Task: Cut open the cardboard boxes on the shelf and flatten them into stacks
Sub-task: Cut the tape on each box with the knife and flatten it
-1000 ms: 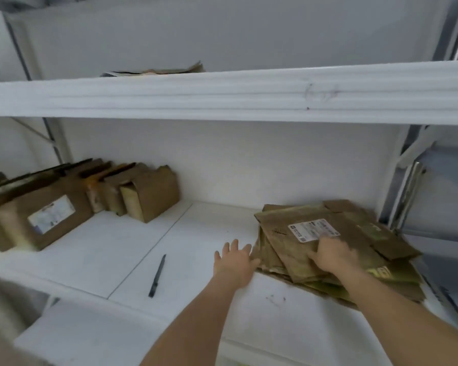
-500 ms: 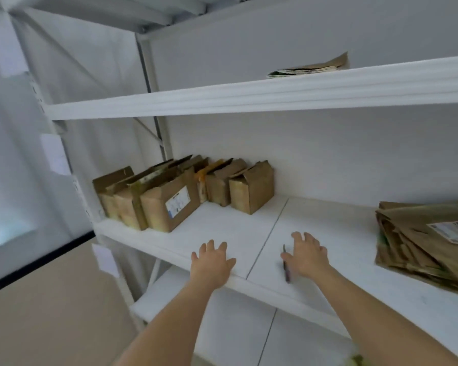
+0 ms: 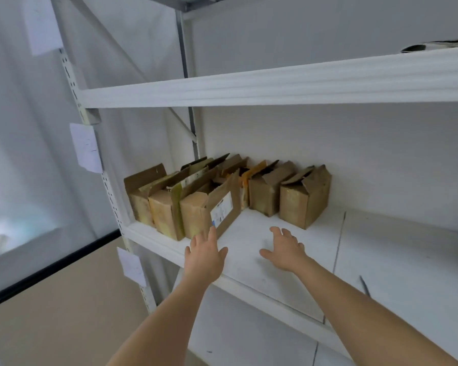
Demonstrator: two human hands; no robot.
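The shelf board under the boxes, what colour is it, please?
White, as the head view shows the shelf board.

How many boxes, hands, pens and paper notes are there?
Brown cardboard boxes: 6 showing, maybe more hidden behind
Bare hands: 2, left hand and right hand
Thin dark pen-like tool: 1
White paper notes: 3
Total: 12

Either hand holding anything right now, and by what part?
Nothing is held: left hand and right hand are both open near the labelled box.

Both hands off flattened stack, now empty over shelf: L hand near labelled box, R hand past cutter.
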